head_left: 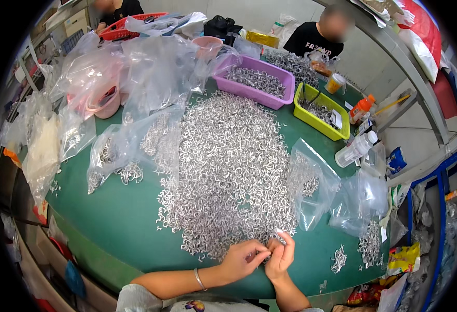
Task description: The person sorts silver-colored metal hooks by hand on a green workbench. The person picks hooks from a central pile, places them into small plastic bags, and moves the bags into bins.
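A wide heap of small silvery open metal rings (233,161) covers the middle of the green table (114,213). At the heap's near edge my left hand (243,259) is closed, thumb and fingertips pinched together. Right beside it, fingertips almost touching the left ones, my right hand (279,257) is also closed, with some fingers raised. Whatever sits between the fingertips is too small and hidden to make out. A bracelet (201,280) circles my left wrist. To the right of my hands lies a small pile of silvery rings (338,259).
Clear plastic bags (314,190) flank the heap. Behind it stand a purple tub (285,99) and a green tub (326,128) with metal pieces. A white bottle (354,151) is at the right, a pink bucket (103,106) at the left. Across the table sits another person (316,39).
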Action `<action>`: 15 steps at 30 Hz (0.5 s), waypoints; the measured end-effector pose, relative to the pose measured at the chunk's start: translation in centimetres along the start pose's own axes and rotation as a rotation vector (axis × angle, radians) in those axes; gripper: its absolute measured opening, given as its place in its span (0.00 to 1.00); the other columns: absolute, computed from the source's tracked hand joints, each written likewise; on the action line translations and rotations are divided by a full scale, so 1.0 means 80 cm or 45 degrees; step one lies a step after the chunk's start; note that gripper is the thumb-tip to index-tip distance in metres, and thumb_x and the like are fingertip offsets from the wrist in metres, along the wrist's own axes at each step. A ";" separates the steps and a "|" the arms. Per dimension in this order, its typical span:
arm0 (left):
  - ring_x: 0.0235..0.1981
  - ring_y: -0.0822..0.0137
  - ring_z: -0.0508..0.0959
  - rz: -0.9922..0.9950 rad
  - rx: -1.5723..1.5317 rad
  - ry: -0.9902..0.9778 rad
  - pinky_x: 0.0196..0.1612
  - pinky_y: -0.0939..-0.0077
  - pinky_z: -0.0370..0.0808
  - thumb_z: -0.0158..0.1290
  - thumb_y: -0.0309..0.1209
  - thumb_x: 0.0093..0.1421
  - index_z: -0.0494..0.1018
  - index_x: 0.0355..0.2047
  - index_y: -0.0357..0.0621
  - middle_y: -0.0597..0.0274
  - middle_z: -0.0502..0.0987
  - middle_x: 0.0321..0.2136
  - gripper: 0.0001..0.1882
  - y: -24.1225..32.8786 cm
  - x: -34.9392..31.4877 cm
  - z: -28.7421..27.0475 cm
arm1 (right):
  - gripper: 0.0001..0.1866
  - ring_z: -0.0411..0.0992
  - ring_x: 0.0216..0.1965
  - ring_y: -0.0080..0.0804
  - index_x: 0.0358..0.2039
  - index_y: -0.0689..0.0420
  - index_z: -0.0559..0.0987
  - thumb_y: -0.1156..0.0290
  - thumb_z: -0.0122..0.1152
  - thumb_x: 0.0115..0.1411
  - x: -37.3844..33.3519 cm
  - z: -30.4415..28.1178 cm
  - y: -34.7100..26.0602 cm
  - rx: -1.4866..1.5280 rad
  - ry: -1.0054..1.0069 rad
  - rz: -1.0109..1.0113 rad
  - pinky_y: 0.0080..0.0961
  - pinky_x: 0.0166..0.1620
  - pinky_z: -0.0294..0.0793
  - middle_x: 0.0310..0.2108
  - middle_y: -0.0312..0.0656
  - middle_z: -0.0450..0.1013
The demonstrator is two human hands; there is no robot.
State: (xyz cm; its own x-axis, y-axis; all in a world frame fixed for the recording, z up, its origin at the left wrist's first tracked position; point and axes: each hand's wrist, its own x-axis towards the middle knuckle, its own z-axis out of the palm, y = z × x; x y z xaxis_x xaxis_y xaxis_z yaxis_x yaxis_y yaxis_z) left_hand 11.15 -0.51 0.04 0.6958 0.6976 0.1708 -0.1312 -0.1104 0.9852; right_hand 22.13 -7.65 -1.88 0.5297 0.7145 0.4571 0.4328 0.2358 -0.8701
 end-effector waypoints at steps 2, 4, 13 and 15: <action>0.21 0.75 0.73 -0.009 -0.028 -0.037 0.23 0.84 0.68 0.56 0.22 0.53 0.72 0.29 0.37 0.60 0.75 0.24 0.04 0.003 0.001 -0.002 | 0.14 0.60 0.16 0.22 0.46 0.68 0.65 0.76 0.39 0.62 -0.005 -0.002 0.006 -0.051 0.035 -0.116 0.21 0.22 0.61 0.15 0.38 0.63; 0.21 0.76 0.73 -0.006 -0.032 -0.043 0.23 0.83 0.68 0.56 0.22 0.53 0.72 0.29 0.37 0.59 0.75 0.24 0.04 -0.002 0.000 -0.001 | 0.14 0.63 0.15 0.25 0.44 0.69 0.67 0.79 0.43 0.58 -0.001 -0.003 0.010 -0.163 0.076 -0.287 0.23 0.20 0.64 0.14 0.39 0.65; 0.23 0.70 0.76 -0.048 -0.014 -0.053 0.25 0.82 0.72 0.56 0.22 0.52 0.73 0.27 0.37 0.57 0.75 0.25 0.03 -0.005 0.000 -0.004 | 0.14 0.61 0.15 0.21 0.46 0.68 0.67 0.78 0.43 0.59 0.007 -0.008 -0.003 -0.045 -0.079 -0.044 0.19 0.19 0.61 0.15 0.37 0.65; 0.24 0.66 0.77 0.164 0.121 -0.026 0.25 0.80 0.73 0.57 0.21 0.51 0.74 0.27 0.37 0.56 0.76 0.26 0.04 -0.005 -0.002 -0.002 | 0.15 0.60 0.17 0.18 0.48 0.67 0.66 0.76 0.41 0.62 0.005 -0.009 -0.009 0.180 -0.134 0.252 0.17 0.22 0.61 0.17 0.35 0.64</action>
State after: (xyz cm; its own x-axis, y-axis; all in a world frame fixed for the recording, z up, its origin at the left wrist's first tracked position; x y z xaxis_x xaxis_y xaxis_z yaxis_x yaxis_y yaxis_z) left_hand 10.99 -0.45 -0.37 0.6921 0.6587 0.2952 -0.1533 -0.2655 0.9518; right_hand 22.55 -8.02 -0.93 0.5116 0.8189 0.2600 0.2179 0.1690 -0.9612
